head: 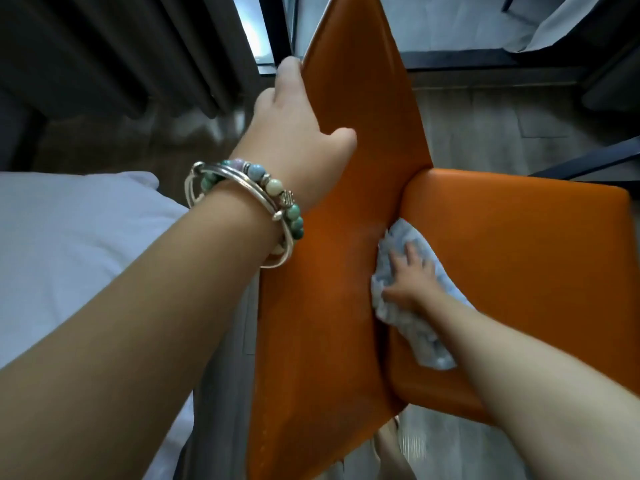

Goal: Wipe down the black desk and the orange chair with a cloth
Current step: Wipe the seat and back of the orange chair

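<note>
I look straight down on the orange chair. Its backrest runs up the middle of the view and its seat spreads to the right. My left hand, with bracelets on the wrist, grips the backrest's top edge, fingers behind it and thumb on the front. My right hand presses a crumpled pale blue cloth flat onto the seat, right beside the crease where seat meets backrest. The black desk is out of view.
A bed with white sheets lies at the left, close to the chair's back. Dark curtains hang at the upper left. A dark metal frame and wood-look floor are beyond the seat.
</note>
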`<move>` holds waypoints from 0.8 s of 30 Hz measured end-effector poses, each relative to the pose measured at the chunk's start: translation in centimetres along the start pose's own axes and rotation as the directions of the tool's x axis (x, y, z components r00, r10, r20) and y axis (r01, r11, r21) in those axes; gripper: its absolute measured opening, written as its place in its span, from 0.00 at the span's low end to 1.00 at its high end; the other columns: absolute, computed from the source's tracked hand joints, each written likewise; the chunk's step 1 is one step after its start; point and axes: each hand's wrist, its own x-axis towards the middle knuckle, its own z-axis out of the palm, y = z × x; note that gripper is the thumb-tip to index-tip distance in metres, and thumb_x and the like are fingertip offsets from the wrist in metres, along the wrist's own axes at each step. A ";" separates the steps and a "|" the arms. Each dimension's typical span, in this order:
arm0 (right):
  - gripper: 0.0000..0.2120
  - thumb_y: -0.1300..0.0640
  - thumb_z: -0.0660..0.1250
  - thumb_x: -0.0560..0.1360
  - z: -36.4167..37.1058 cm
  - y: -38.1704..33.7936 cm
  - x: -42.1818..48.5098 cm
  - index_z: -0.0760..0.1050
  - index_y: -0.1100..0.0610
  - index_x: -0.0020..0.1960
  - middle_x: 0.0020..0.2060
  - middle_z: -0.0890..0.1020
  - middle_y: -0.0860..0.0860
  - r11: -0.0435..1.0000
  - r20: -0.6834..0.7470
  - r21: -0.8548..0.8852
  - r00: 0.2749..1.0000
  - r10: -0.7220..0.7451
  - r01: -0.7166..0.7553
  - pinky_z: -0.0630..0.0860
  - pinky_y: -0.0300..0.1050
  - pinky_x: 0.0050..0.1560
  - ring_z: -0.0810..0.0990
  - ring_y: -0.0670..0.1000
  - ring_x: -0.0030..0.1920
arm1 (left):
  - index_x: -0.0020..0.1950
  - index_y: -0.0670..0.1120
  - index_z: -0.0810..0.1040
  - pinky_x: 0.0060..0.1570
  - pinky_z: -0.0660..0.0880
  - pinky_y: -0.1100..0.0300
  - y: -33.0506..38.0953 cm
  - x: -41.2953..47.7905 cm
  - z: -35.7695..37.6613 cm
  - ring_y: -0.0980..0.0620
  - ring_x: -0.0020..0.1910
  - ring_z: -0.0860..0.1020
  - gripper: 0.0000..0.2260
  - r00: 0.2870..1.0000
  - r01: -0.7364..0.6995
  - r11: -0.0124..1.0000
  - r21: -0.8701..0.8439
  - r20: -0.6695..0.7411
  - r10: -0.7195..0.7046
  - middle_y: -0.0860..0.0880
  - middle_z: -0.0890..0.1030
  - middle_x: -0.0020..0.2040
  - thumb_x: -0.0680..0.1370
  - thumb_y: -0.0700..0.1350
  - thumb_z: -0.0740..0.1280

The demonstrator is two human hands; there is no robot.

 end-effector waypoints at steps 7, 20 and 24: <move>0.22 0.46 0.62 0.74 2.3 1.9 -5.0 0.64 0.44 0.68 0.66 0.62 0.51 0.963 0.286 -0.212 0.953 -0.103 0.168 0.69 0.50 0.58 0.66 0.58 0.65 | 0.73 0.53 0.54 0.32 0.63 0.67 0.4 -0.4 0.0 0.55 0.42 0.70 0.29 1.000 0.024 1.000 0.015 -0.019 -0.024 0.51 0.67 0.58 0.76 0.51 0.64; 0.25 0.43 0.62 0.75 -6.4 1.5 10.3 0.61 0.44 0.70 0.65 0.61 0.55 0.982 -0.079 -0.171 0.995 0.064 -0.076 0.69 0.59 0.56 0.60 0.61 0.67 | 0.70 0.57 0.59 0.50 0.75 0.57 -0.5 -0.1 0.2 0.56 0.53 0.75 0.28 0.997 -0.004 0.996 -0.090 -0.079 -0.003 0.57 0.73 0.58 0.72 0.58 0.64; 0.17 0.48 0.59 0.77 -4.2 1.1 7.5 0.67 0.45 0.66 0.63 0.65 0.52 0.933 -0.076 -0.355 0.992 -0.097 0.064 0.71 0.56 0.54 0.64 0.57 0.66 | 0.68 0.58 0.61 0.50 0.76 0.56 -0.2 -0.2 0.2 0.61 0.51 0.74 0.26 0.997 0.010 0.992 -0.122 -0.077 -0.020 0.64 0.72 0.50 0.72 0.58 0.64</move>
